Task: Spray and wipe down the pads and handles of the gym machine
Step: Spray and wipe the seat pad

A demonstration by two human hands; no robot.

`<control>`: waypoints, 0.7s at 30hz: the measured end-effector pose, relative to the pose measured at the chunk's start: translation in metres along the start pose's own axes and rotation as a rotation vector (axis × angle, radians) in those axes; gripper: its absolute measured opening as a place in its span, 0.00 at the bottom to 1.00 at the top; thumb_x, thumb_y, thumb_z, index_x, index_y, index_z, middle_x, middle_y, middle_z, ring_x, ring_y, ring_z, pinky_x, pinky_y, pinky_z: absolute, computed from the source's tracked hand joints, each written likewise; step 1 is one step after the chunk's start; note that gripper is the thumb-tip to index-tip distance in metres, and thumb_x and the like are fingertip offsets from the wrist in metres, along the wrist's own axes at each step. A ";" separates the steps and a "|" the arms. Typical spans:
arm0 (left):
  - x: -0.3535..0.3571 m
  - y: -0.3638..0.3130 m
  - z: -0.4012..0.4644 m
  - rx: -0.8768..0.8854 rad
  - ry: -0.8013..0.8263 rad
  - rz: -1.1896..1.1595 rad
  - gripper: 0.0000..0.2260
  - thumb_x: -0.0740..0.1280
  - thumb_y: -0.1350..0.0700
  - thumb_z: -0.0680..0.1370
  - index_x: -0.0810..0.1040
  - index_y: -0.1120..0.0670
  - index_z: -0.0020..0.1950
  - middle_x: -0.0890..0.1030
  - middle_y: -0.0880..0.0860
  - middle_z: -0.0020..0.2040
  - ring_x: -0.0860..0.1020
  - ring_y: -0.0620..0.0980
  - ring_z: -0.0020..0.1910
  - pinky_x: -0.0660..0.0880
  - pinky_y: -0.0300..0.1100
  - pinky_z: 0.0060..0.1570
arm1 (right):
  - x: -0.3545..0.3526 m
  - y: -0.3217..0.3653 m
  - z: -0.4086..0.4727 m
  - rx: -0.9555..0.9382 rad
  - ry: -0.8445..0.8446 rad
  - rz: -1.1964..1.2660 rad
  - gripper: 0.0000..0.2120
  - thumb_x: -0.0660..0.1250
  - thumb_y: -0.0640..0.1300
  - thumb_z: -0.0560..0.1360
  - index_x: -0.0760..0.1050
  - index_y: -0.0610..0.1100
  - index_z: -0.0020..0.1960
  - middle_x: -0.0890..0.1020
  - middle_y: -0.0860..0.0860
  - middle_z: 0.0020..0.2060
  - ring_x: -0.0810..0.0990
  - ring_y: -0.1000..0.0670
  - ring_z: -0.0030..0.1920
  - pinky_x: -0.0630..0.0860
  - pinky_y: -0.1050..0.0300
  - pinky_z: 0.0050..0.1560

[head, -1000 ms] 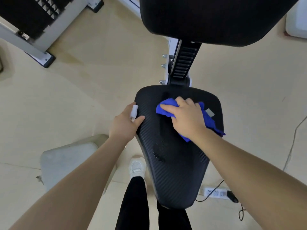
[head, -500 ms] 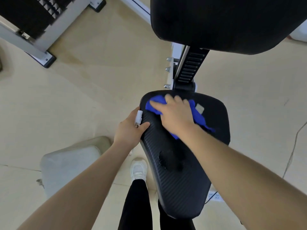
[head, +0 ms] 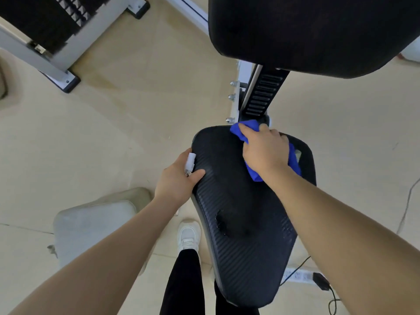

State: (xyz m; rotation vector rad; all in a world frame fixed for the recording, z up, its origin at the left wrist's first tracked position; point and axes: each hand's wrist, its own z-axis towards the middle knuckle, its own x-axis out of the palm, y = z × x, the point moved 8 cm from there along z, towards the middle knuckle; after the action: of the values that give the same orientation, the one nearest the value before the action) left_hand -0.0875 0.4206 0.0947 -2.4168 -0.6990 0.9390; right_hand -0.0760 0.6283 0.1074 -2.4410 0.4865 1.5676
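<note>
At the near end of the black ribbed seat pad point(head: 247, 223), a wet patch point(head: 223, 223) glistens. On its left edge the left hand point(head: 177, 178) curls round a small white spray bottle point(head: 190, 163), thumb on the pad. At the far edge, the right hand point(head: 263, 151) presses a blue cloth point(head: 246, 128) flat. Beyond hangs the back pad point(head: 306, 30); open beige floor point(head: 113, 133) lies left.

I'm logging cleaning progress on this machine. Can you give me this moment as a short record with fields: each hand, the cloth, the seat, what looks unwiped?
right hand: presses the blue cloth on the far end of the seat pad
left hand: holds a small white spray bottle at the seat's left edge
unwiped: wet patch near the seat's middle
back pad: untouched
</note>
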 end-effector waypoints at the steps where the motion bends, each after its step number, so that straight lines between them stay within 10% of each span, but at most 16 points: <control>1: 0.000 0.000 -0.001 -0.002 -0.002 0.001 0.23 0.65 0.48 0.75 0.65 0.40 0.69 0.79 0.49 0.52 0.78 0.54 0.44 0.77 0.51 0.47 | 0.000 -0.023 -0.005 0.075 0.015 -0.028 0.22 0.55 0.46 0.78 0.62 0.55 0.71 0.74 0.42 0.55 0.74 0.39 0.53 0.67 0.46 0.52; 5: -0.001 -0.001 0.000 0.010 -0.017 0.006 0.23 0.65 0.49 0.75 0.64 0.40 0.70 0.78 0.46 0.52 0.77 0.51 0.45 0.76 0.45 0.45 | 0.000 -0.022 -0.006 0.227 0.033 0.044 0.18 0.55 0.46 0.78 0.66 0.49 0.68 0.75 0.42 0.52 0.74 0.39 0.51 0.66 0.49 0.47; 13: -0.001 0.000 0.000 0.020 -0.031 0.050 0.23 0.64 0.48 0.76 0.63 0.41 0.70 0.79 0.50 0.51 0.77 0.54 0.45 0.76 0.47 0.46 | 0.000 0.045 -0.001 -0.118 -0.008 0.088 0.21 0.55 0.50 0.78 0.62 0.56 0.71 0.73 0.44 0.60 0.73 0.40 0.55 0.69 0.47 0.52; 21: -0.003 -0.009 -0.007 0.029 -0.064 0.155 0.22 0.62 0.48 0.78 0.62 0.45 0.70 0.78 0.54 0.48 0.74 0.53 0.45 0.71 0.45 0.43 | 0.008 -0.096 -0.026 0.490 0.000 0.109 0.13 0.54 0.44 0.78 0.72 0.45 0.59 0.74 0.41 0.48 0.74 0.37 0.47 0.65 0.49 0.46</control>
State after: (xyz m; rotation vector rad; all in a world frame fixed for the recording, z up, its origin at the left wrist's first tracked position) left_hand -0.0869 0.4244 0.1058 -2.4525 -0.5224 1.0845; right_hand -0.0147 0.7069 0.1096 -2.0680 0.8963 1.2922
